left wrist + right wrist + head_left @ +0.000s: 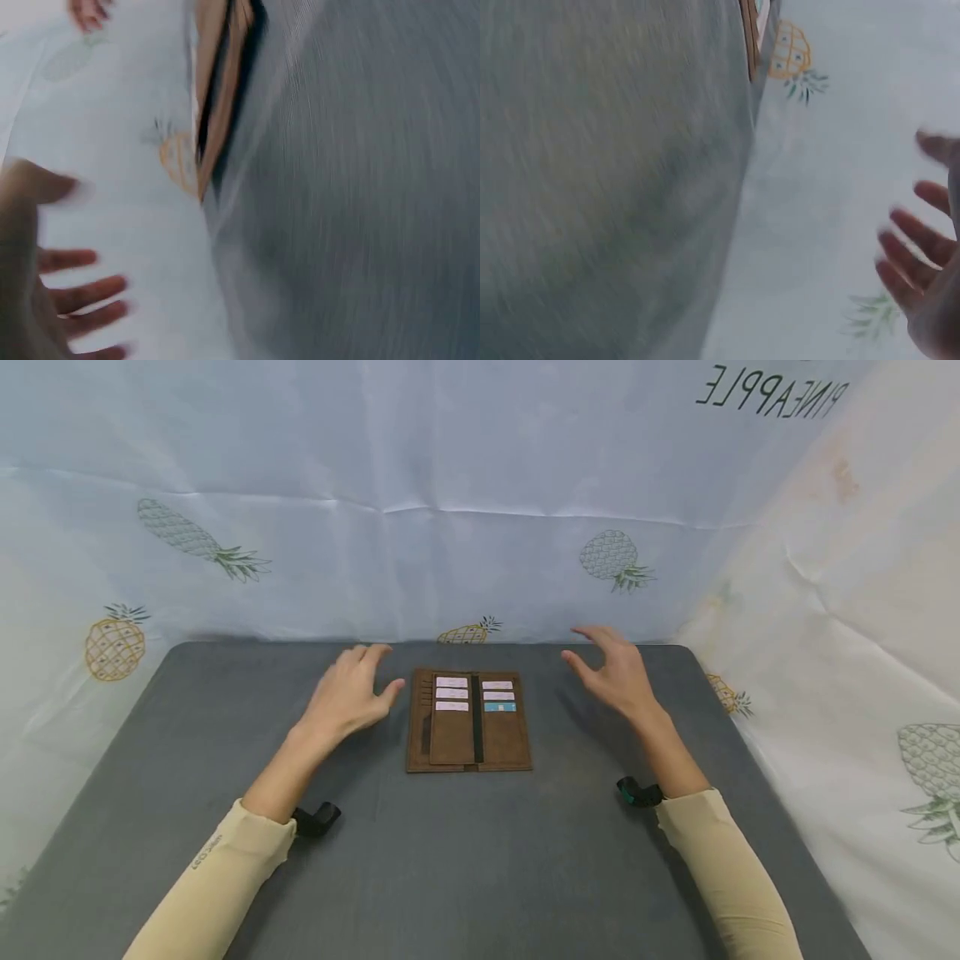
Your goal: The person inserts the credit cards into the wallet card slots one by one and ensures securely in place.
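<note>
A brown wallet (452, 739) lies spread flat on the dark grey table, near its far edge. Several cards stick out of its slots, pale pink ones (452, 693) on both sides and a blue card (500, 707) on the right side. Left of the wallet hovers my left hand (348, 693), its thumb pointing toward the wallet and its fingers spread. My right hand (615, 677) is held farther off to the right, fingers apart and slightly bent. Neither hand touches anything. In the left wrist view the wallet (217, 97) appears edge-on and blurred.
The grey table (465, 868) reaches back to a white curtain (450, 443) printed with pineapples, which also hangs along both sides. A black wrist device (318, 820) shows at the left cuff, another black wrist device (640, 792) at the right.
</note>
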Demonstrator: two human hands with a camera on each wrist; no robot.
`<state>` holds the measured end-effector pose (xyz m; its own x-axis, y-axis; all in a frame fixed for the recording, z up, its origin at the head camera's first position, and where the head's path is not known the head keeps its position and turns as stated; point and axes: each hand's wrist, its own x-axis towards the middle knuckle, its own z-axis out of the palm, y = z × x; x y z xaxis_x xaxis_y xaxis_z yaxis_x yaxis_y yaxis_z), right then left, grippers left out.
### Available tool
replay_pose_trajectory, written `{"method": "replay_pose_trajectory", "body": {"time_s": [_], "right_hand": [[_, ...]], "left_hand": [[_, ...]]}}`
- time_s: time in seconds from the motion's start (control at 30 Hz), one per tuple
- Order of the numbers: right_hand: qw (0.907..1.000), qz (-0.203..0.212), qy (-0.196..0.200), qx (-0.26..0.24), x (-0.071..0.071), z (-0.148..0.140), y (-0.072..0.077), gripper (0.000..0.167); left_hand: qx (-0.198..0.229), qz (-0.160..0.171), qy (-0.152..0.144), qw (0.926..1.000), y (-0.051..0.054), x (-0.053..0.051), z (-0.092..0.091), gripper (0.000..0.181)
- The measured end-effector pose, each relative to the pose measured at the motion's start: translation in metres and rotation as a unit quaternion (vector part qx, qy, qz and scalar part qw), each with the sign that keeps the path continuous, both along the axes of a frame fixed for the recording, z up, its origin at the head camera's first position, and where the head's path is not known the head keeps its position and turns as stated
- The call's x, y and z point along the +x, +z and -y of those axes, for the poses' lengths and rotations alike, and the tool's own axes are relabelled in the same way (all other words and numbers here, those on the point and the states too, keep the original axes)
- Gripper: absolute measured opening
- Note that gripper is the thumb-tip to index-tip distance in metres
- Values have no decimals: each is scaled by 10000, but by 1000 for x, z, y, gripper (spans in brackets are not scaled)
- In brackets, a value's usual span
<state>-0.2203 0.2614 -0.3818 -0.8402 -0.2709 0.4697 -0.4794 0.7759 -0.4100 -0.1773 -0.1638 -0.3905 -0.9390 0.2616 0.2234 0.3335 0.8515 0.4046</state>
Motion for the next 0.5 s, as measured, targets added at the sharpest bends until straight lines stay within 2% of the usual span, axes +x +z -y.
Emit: {"method": "replay_pose_trajectory", "body": {"time_s": [0.07, 0.13, 0.27, 0.37, 0.5], "right_hand": [[9979, -6, -269, 581, 0, -4, 6, 73], [9925, 225, -472, 1106, -1, -8, 8, 95], [9804, 820, -609, 1688, -2, -14, 5, 118], [9780, 976, -621, 1739, -3, -15, 0, 120], [9782, 994, -659, 1702, -3, -15, -4, 121]], "left_hand": [[-619, -519, 168, 9966, 8, -1, 11, 73], [-1074, -708, 302, 9912, 13, -2, 22, 86], [-1627, -443, 403, 9849, 15, -4, 40, 99], [-1738, -269, 372, 9837, 11, -5, 45, 102], [-1689, -215, 384, 9846, 6, -5, 46, 103]]}}
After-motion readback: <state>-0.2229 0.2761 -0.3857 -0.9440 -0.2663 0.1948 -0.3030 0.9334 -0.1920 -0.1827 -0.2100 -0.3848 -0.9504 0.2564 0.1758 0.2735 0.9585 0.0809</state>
